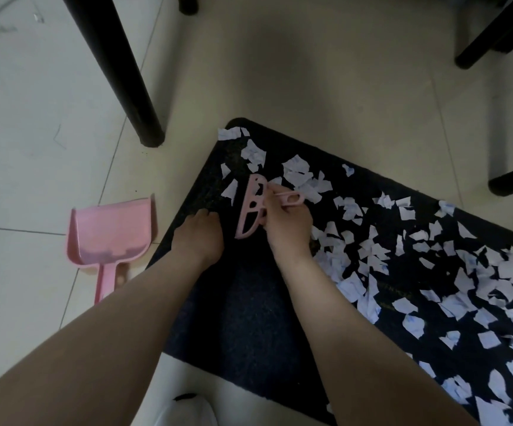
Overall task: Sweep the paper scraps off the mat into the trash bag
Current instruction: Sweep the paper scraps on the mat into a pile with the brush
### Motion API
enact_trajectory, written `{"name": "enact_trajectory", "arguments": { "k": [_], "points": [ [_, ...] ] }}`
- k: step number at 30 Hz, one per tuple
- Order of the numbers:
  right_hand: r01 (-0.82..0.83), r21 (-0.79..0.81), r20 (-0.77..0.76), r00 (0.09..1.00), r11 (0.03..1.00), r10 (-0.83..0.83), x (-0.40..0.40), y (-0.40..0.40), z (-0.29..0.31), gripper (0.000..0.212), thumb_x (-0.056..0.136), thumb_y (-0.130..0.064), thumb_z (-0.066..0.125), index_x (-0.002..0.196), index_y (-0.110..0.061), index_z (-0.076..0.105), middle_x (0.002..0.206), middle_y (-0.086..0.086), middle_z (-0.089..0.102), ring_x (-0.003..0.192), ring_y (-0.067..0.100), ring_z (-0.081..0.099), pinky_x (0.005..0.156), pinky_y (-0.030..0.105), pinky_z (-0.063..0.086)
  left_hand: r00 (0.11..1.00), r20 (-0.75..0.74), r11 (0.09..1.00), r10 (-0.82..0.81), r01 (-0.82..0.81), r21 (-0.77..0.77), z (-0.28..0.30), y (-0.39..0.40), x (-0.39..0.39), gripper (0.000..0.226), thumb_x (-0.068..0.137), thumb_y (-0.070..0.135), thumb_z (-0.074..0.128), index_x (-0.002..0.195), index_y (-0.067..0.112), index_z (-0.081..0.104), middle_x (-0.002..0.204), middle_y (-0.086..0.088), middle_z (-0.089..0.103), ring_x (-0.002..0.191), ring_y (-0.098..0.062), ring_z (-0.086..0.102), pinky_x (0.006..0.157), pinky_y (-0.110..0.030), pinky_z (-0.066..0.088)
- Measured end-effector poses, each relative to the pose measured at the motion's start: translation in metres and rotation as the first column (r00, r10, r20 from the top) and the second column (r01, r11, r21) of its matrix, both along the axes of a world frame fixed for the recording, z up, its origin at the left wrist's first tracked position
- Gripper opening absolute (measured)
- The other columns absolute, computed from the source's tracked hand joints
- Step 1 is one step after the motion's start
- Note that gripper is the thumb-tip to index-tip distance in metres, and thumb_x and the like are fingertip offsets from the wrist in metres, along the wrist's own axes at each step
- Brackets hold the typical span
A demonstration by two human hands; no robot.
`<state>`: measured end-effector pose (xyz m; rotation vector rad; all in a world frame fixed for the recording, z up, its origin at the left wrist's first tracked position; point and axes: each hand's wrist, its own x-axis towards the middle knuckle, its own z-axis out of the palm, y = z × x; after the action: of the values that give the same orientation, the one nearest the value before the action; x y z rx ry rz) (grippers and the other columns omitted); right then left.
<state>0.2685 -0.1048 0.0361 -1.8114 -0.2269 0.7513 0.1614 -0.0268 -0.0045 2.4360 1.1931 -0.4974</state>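
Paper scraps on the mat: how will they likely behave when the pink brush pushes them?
The paper scraps look thin and crumpled, so probably very light and apt to scatter or flutter rather than slide together. The dark mat looks textured, so some may snag. The brush in the right hand looks rigid.

Mat (pixel 249 318) dark rough pile; scraps (pixel 464 281) thin torn paper; dustpan (pixel 110 232) smooth pink plastic; floor (pixel 34 118) glossy tile.

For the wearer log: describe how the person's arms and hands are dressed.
Both forearms are bare right to the bottom edge of the frame, with no sleeves in view. The left hand and the right hand wear no gloves, and no watch, ring or bracelet shows on either wrist.
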Motion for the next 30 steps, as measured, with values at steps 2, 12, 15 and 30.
{"name": "enact_trajectory", "arguments": {
  "k": [2,12,15,30],
  "points": [
    [-0.049,-0.015,0.0,0.999,0.999,0.049,-0.003,0.018,-0.002,0.02,0.093,-0.035,0.055,0.078,-0.044,0.064,0.088,-0.009,0.071,0.09,0.013,0.067,0.088,0.041,0.055,1.0,0.005,1.0,0.023,-0.023,0.0,0.0,0.004,0.001,0.027,0.089,0.007,0.046,0.114,0.0,0.052,0.126,-0.017,0.049,0.114,-0.037,0.051,0.091,-0.042,0.044],
    [0.136,-0.23,0.125,0.986,0.964,-0.109,0.015,0.023,-0.009,0.035,0.101,-0.029,0.038,0.079,-0.011,0.059,0.039,-0.005,0.055,0.048,0.0,0.052,0.057,0.023,0.044,0.998,-0.065,1.0,0.021,-0.022,-0.008,-0.006,0.015,0.007,0.024,0.091,0.006,0.042,0.109,-0.001,0.056,0.121,-0.017,0.051,0.111,-0.034,0.053,0.088,-0.04,0.046],
    [0.324,-0.173,0.168,0.94,0.93,-0.297,0.023,-0.008,0.005,0.038,0.101,-0.022,0.039,0.065,-0.014,0.047,0.029,-0.01,0.046,0.031,0.001,0.043,0.04,0.014,0.033,0.998,-0.055,0.999,0.039,-0.037,0.03,-0.005,0.015,0.013,0.025,0.091,0.007,0.04,0.109,0.0,0.057,0.12,-0.016,0.051,0.111,-0.033,0.053,0.087,-0.04,0.046],
    [0.203,-0.222,0.149,0.974,0.953,-0.173,0.031,0.017,-0.009,0.03,0.098,-0.024,0.041,0.079,-0.008,0.058,0.057,-0.005,0.055,0.052,0.004,0.051,0.049,0.02,0.036,0.999,-0.032,1.0,-0.017,0.017,0.002,-0.007,0.018,0.026,0.026,0.09,0.006,0.044,0.113,0.002,0.056,0.123,-0.014,0.05,0.114,-0.035,0.049,0.092,-0.041,0.045]
  ]
}}
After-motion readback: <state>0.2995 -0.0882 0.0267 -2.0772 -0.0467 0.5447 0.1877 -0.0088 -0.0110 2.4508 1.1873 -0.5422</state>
